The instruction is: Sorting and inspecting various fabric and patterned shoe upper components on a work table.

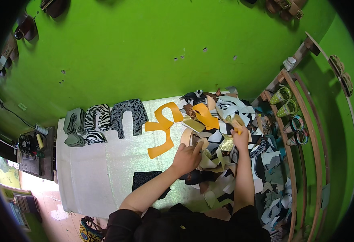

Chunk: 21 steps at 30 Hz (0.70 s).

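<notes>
A heap of leather and fabric scraps (pixel 219 155) covers the right end of the table. My left hand (pixel 186 158) is at its near left side, fingers closed at a peach-tan scrap (pixel 187 137) that curls up beside them. Farther right, my right hand (pixel 240 137) pinches a small yellow-tan scrap (pixel 236 122) above the heap. An orange-yellow piece (pixel 207 115) lies on the heap, close to both hands. Left of it, curved orange-yellow cutouts (pixel 159 147) rest on the table. A gold glittery scrap (pixel 227 144) lies between my hands.
Stacks of U-shaped cutouts in grey-green (pixel 75 121), zebra print (pixel 97 117) and dark patterned material (pixel 128 117) line the table's far left. Dark patterned pieces (pixel 144 180) lie near my left forearm. A wooden rack (pixel 289 141) with sandals stands right. A small machine (pixel 30 143) is left.
</notes>
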Motion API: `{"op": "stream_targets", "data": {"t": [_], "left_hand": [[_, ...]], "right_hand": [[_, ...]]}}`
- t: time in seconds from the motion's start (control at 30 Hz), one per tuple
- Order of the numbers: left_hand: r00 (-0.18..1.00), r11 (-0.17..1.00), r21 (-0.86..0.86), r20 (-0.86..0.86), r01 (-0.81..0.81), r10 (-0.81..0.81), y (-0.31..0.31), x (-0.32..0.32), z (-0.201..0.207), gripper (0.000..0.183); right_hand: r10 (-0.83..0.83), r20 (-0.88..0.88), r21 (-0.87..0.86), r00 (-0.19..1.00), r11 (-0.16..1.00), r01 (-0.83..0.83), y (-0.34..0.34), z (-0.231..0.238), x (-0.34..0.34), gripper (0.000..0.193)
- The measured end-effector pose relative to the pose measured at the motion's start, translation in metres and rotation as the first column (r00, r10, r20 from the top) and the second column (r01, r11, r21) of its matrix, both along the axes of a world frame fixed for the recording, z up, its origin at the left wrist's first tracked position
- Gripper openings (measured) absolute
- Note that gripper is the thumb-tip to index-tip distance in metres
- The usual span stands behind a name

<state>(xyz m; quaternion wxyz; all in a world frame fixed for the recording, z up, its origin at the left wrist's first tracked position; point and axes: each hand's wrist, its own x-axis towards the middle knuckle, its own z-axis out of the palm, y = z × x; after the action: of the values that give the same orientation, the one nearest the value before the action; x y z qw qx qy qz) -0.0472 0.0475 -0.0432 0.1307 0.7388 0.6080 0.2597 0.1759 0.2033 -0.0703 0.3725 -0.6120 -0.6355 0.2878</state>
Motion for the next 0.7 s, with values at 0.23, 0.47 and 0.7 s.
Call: {"op": "stream_targets", "data": {"t": [0.23, 0.47, 0.7], "left_hand": [[0.934, 0.989, 0.108, -0.352, 0.104, -0.059, 0.054, 0.024, -0.014, 0.008], [0.907, 0.983, 0.183, -0.415, 0.002, 0.075, 0.098, 0.016, -0.013, 0.013], [0.967, 0.968, 0.251, -0.245, -0.001, 0.065, 0.105, -0.002, -0.02, 0.012]], "right_hand": [[-0.183, -0.241, -0.137, 0.953, 0.979, 0.153, -0.011, -0.009, 0.012, 0.029], [-0.151, -0.202, -0.035, 0.968, 0.989, 0.146, -0.04, 0.013, -0.004, 0.028], [-0.215, -0.525, 0.008, 0.824, 0.966, 0.257, -0.048, 0.005, 0.01, 0.03]]}}
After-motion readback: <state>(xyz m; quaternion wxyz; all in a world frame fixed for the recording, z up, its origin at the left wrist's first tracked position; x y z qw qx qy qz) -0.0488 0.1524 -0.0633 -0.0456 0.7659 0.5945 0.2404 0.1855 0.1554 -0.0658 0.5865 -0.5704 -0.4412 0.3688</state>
